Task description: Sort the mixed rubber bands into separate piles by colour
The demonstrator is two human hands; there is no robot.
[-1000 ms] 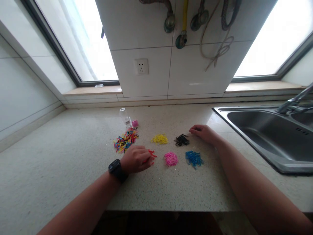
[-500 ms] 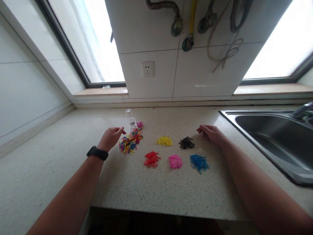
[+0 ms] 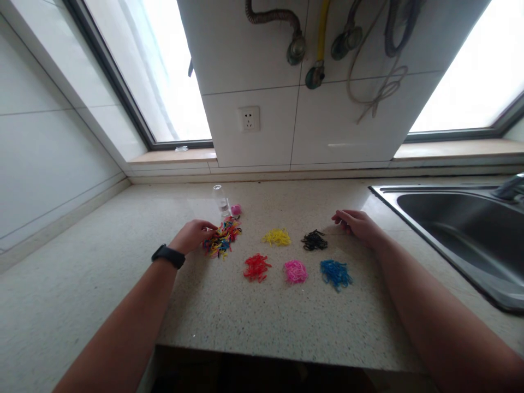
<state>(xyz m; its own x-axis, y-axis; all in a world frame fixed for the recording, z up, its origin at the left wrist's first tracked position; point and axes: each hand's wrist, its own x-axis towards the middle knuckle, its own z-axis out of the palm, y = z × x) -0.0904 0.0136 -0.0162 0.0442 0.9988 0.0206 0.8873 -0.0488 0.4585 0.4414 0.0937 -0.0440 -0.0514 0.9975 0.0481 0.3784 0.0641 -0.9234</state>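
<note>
My left hand (image 3: 195,234), with a dark watch on its wrist, reaches into the left edge of a mixed heap of small coloured rubber bands (image 3: 226,238). Its thumb and forefinger are pinched together at the bands; which colour is between them is too small to tell. Resting on the counter to the right of the black rubber bands (image 3: 314,240) is my right hand (image 3: 352,222), its fingers loosely bent and slightly apart, with nothing visible in them. Single-colour piles of yellow (image 3: 277,237), red (image 3: 256,267), pink (image 3: 295,271) and blue rubber bands (image 3: 335,273) lie between the hands.
Behind the mixed heap are a clear plastic bottle (image 3: 221,201) and a small pink cap (image 3: 236,209). A steel sink (image 3: 444,245) is set into the speckled counter (image 3: 262,319) at right. The tiled wall with a socket (image 3: 249,119) and pipes rises behind.
My left hand has moved right and slightly down onto the mixed rubber bands, from just beside them. My right hand has stayed in place. The whole view has shifted slightly.
</note>
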